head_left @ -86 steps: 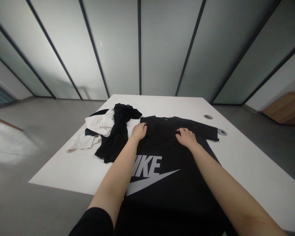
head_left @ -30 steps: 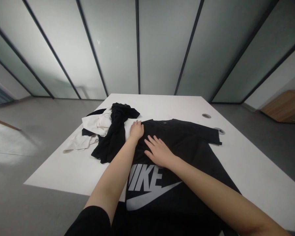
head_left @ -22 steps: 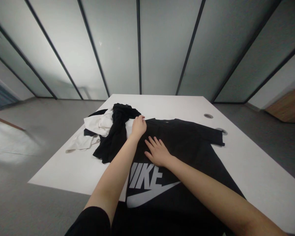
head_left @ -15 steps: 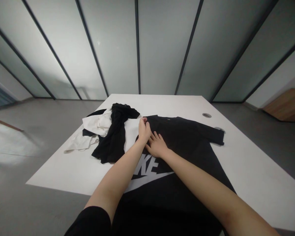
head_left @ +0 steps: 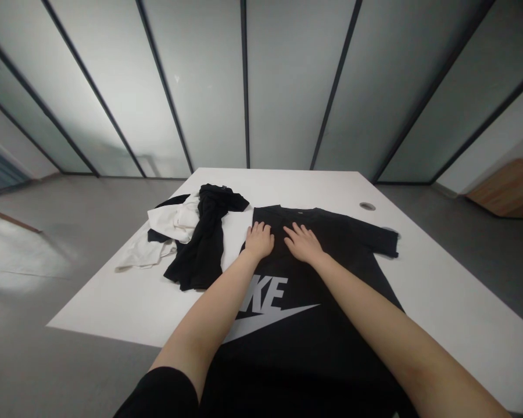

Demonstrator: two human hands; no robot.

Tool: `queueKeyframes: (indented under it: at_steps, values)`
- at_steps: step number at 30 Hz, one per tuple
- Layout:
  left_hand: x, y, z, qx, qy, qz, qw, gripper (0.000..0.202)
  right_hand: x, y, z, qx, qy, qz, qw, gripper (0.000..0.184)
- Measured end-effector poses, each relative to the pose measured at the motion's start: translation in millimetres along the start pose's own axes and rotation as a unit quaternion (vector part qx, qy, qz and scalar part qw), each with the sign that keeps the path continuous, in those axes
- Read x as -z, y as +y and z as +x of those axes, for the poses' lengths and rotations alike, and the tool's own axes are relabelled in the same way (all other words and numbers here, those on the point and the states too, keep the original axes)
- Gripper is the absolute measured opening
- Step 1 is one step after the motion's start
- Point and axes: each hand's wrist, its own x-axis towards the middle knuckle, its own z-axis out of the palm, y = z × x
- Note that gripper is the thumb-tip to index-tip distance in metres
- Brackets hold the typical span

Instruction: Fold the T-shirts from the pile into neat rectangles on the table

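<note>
A black T-shirt (head_left: 340, 249) with a large pale logo print lies spread on the white table, collar away from me. Its right sleeve stretches out flat; the left side ends in a straight edge, with no sleeve showing there. My left hand (head_left: 260, 239) rests flat on the shirt's upper left part, fingers extended. To the right of it, below the collar, my right hand (head_left: 304, 242) also lies flat with its fingers spread. Neither hand holds anything. My left forearm covers part of the print.
A loose heap of black clothing (head_left: 209, 238) and white clothing (head_left: 178, 219) lies on the left of the white table (head_left: 104, 302). A round cable hole (head_left: 367, 206) sits near the right edge. Frosted glass panels (head_left: 283, 87) stand behind the table.
My left hand has let go of the shirt's upper left edge and come down flat on the fabric. My right hand has moved right and farther up the shirt.
</note>
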Motion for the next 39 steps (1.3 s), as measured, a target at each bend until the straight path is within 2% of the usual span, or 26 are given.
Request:
queueKeyframes:
  at_steps: [8,10,12,14,17,20,24,28,34,39]
  values:
    - [-0.5,-4,-1,-0.003,-0.029,0.011,1.000,0.057,13,102,17,-0.140,0.016,-0.019,0.990,0.069]
    - [-0.1,-4,0,0.000,-0.038,0.012,0.999,0.060,16,119,16,-0.153,0.020,-0.022,0.988,0.068]
    - [0.2,-3,1,0.005,-0.061,0.012,0.998,0.062,21,124,14,-0.156,0.015,-0.028,0.987,0.067]
    - [0.6,-1,2,0.016,-0.084,0.011,0.996,0.065,23,116,10,-0.162,0.008,-0.034,0.986,0.066]
    - [2.6,1,4,0.035,-0.109,0.014,0.993,0.067,20,83,-1,-0.138,0.020,-0.036,0.990,0.068]
    - [8.4,1,7,0.049,-0.139,0.031,0.989,0.071,4,42,-17,-0.069,0.020,-0.018,0.997,0.072]
    - [17.3,-1,15,0.041,-0.185,0.030,0.981,0.078,-17,7,-26,-0.067,-0.014,-0.001,0.998,0.081]
    - [16.8,-1,18,0.045,-0.168,0.014,0.985,0.083,-18,2,-12,-0.043,0.002,0.001,0.999,0.081]
    - [6.0,-3,5,0.094,-0.058,0.032,0.993,0.082,-7,-6,12,-0.028,-0.010,-0.010,0.999,0.080]
    - [5.6,-14,3,0.094,-0.053,0.031,0.994,0.079,-7,-5,15,-0.004,0.011,0.018,1.000,0.074]
